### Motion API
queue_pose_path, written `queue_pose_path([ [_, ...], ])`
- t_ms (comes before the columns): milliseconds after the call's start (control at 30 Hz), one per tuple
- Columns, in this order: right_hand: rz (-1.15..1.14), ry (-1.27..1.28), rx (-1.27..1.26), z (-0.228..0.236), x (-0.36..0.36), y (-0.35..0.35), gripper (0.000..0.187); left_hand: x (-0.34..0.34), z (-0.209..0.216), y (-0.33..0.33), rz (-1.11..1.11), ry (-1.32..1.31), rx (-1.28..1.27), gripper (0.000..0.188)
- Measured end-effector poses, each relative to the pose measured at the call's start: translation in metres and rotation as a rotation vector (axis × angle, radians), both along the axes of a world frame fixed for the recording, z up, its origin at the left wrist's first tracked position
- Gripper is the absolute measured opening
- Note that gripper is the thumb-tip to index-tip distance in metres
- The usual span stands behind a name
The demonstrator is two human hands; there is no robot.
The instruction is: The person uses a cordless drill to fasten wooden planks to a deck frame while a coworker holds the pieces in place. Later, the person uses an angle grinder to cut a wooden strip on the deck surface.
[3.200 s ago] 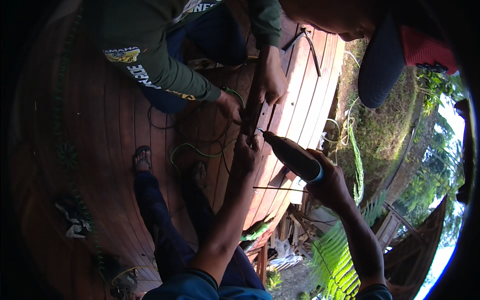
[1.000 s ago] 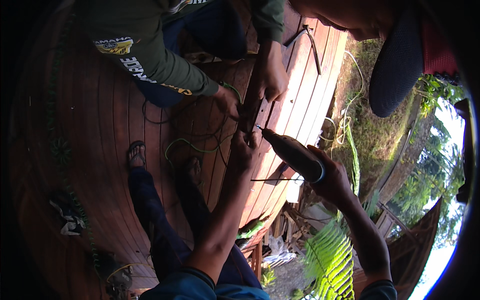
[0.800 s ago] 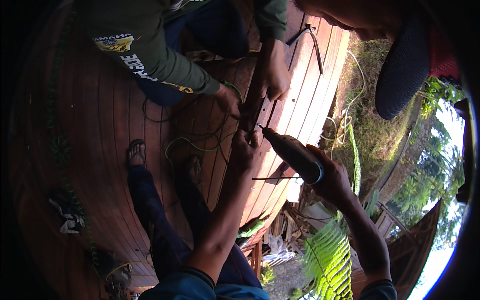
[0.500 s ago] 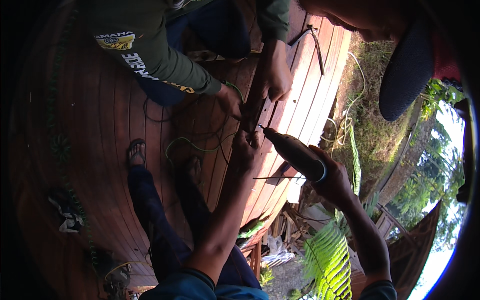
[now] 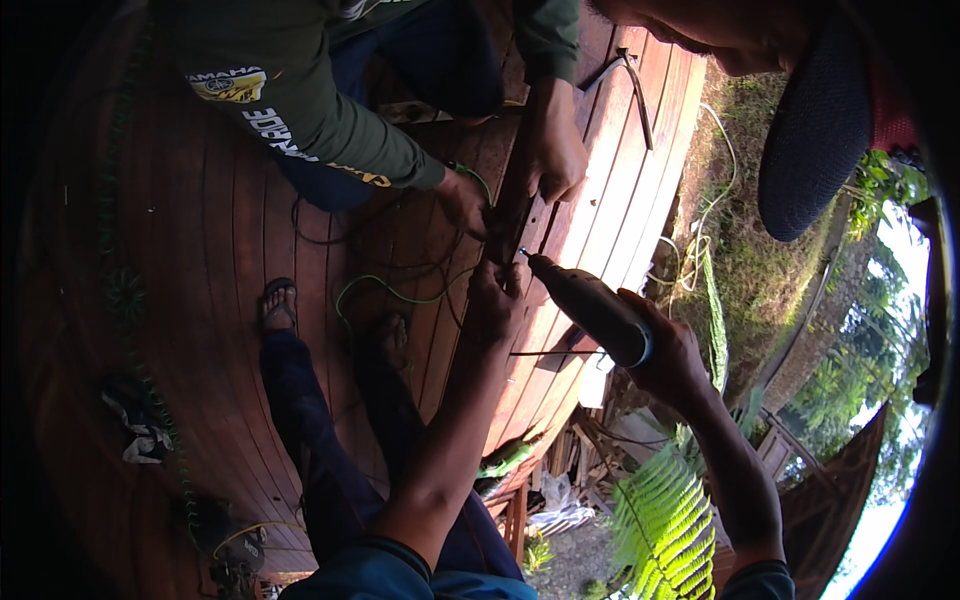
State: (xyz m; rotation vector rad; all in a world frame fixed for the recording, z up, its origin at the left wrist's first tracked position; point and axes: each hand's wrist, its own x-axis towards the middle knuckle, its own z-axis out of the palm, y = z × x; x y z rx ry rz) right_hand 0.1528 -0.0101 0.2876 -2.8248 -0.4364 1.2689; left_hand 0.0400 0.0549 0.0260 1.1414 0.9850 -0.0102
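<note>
My right hand [image 5: 668, 357] is closed around a dark power drill [image 5: 590, 305] with a pale ring at its rear. The drill points up and to the left, its thin metal bit [image 5: 523, 252] close to a dark wooden strip [image 5: 512, 218]. In shadow, my left hand [image 5: 494, 300] has its fingers closed at the near end of that strip, just left of the bit. Whether the bit touches the wood I cannot tell. A co-worker's two hands, one on the strip [image 5: 558, 165] and one beside it [image 5: 466, 203], are just beyond mine.
Reddish wooden planks [image 5: 220, 250] form the deck. A green cable [image 5: 400, 297] loops across it near my feet. At upper right, another person's dark cap [image 5: 815, 140] comes close. Beyond the deck's right edge lie grassy ground [image 5: 745, 200] and a fern [image 5: 660, 510].
The whole view has shifted very slightly. Both my hands, the drill and the co-worker's hands keep nearly the same places.
</note>
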Motion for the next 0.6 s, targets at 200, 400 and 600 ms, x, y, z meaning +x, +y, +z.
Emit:
queue_pose_path([
  [200,0.005,-0.018,0.024,-0.0008,0.0014,-0.0032,0.065,-0.0009,-0.0002,0.0022,-0.002,-0.032,0.025,0.028],
  [400,0.091,-0.015,-0.017,-0.0002,0.0033,0.0008,0.065,-0.0014,0.0033,0.0029,-0.041,0.040,0.024,0.028],
  [600,0.107,-0.020,-0.097,-0.0002,0.0087,-0.0011,0.075,-0.0018,0.0003,0.0017,-0.038,0.026,0.055,0.029],
])
